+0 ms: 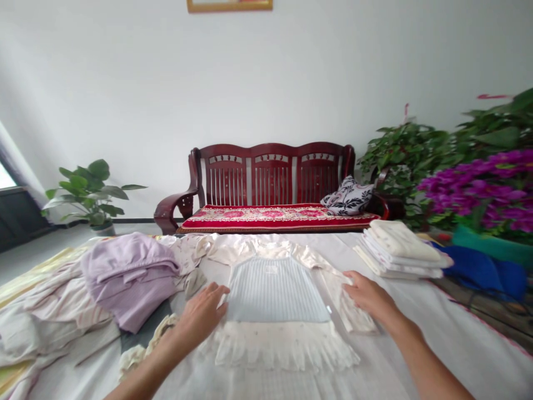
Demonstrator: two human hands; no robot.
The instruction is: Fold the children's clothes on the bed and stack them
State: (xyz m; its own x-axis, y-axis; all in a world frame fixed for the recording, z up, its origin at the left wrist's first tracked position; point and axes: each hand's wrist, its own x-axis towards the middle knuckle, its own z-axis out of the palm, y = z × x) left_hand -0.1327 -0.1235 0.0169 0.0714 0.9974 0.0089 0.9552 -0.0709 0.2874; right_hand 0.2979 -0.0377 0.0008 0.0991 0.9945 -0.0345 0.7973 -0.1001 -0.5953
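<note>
A child's dress (277,294) lies spread flat on the white cloth in front of me. It has a pale blue ribbed bodice, cream long sleeves and a ruffled cream skirt. My right hand (366,294) is at the sleeve on the right, thumb and fingers closed on its cloth; that sleeve bends downward beside the skirt. By the bodice's left edge is my left hand (205,306), its thumb and forefinger apart and nothing visible between them. The other sleeve reaches out to the upper left.
Left of the dress are a crumpled lilac garment (131,272) and a heap of pale clothes (58,316). Folded clothes (402,250) are stacked at the right, near a blue cap-like item (485,269) and purple flowers (487,189). A wooden bench (272,172) stands behind.
</note>
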